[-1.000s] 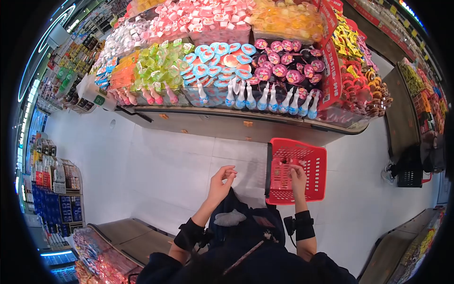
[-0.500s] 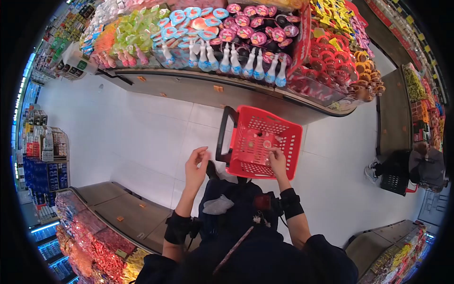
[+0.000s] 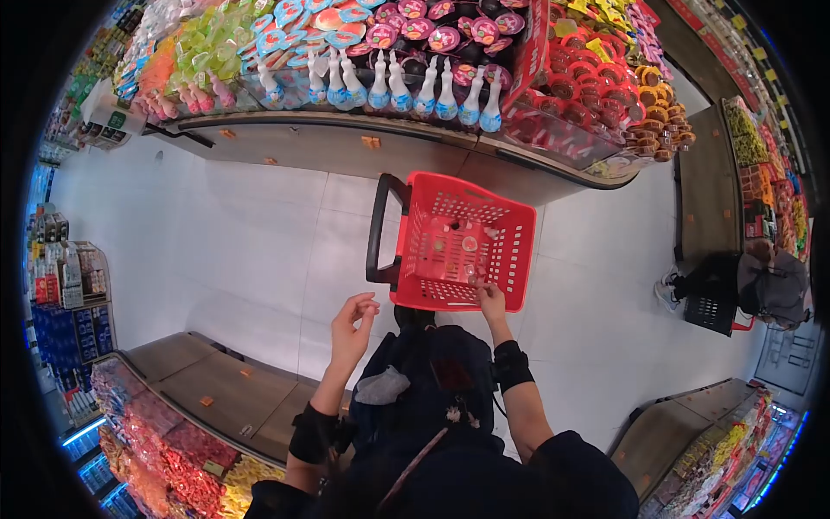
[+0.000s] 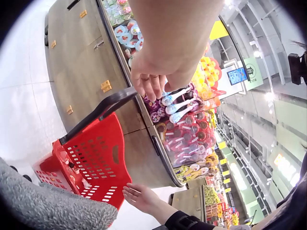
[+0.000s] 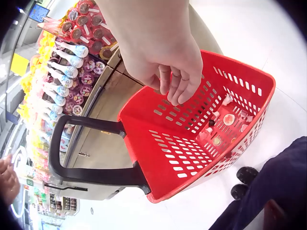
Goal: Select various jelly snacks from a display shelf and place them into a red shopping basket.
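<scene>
My right hand (image 3: 492, 301) hangs over the near edge of a red shopping basket (image 3: 424, 186), its fingers loosely curled and holding nothing. The right wrist view shows this hand above the basket wall. A black handle (image 5: 56, 143) sticks out from one end of the basket. At its bottom lie several small packaged items, among them a round, light-topped cup (image 5: 229, 120). My left hand (image 3: 350, 333) hovers over the floor, left of the basket, with bent fingers and nothing in its grasp.
Ahead stands a curved candy display (image 3: 346, 138) with blue-and-white bottle-shaped packs (image 3: 424, 99) along its front. Another candy counter (image 3: 186, 372) is behind on the left, and one (image 3: 683, 441) on the right. A person (image 3: 761, 285) with a dark basket (image 3: 713, 303) stands at the right.
The head view has shifted, so the display and basket appear farther left. My right hand has gone from over the basket's middle to its near edge. Both hands still hold nothing.
</scene>
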{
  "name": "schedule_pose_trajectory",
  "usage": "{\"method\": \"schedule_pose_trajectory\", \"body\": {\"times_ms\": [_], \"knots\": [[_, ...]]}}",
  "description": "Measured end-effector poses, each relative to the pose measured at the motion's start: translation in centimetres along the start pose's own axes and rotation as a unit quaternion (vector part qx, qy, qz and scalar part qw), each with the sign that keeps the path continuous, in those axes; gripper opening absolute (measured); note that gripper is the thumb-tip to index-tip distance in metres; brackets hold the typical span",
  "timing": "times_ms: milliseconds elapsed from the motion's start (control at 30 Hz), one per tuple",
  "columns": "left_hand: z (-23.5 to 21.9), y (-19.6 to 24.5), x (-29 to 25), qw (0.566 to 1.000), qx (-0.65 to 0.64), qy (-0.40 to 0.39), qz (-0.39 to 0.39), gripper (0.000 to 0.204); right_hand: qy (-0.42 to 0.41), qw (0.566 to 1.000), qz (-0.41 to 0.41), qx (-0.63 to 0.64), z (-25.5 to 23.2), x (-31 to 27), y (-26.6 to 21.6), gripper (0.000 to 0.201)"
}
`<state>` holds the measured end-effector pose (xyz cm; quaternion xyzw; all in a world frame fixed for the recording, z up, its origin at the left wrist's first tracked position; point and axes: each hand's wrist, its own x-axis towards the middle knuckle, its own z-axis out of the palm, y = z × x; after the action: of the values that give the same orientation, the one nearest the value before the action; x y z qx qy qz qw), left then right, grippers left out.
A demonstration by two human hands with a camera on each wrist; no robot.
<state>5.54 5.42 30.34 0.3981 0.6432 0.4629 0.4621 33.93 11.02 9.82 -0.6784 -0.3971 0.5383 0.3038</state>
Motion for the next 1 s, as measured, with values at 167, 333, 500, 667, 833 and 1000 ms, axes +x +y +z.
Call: {"method": "schedule_pose_trajectory", "body": {"times_ms": [167,333,500,667,833,1000], "knots": [[-0.4,-1.2,-0.4,1.000,0.006,-0.021,-0.013,0.019,0.020,1.000,-0.014,0.001,1.1,-0.4,2.4,0.012],[-0.8,-1.5,-0.4,0.999,0.010,-0.025,-0.017,0.019,0.014,1.000,0.009,0.023,2.1,-0.2,3.3,0.012],[-0.7,-1.2,-0.9,0.999,0.020,-0.029,-0.034,0.019,0.026,0.996,0.020,-0.081,1.8,0.4,5.1,0.013],[0.7,-1.6,-0.2,0.998,0.031,0.000,-0.051,0.018,0.017,0.990,0.066,-0.121,0.6,3.0,7.8,0.016],[4.3,-2.7,0.8,0.994,0.044,-0.004,-0.097,0.018,-0.022,0.959,0.042,-0.280,-2.1,5.8,9.2,0.023],[9.0,-4.5,1.0,0.990,0.030,0.017,-0.140,0.017,-0.053,0.957,0.082,-0.273,-3.7,9.0,10.5,0.023]]}}
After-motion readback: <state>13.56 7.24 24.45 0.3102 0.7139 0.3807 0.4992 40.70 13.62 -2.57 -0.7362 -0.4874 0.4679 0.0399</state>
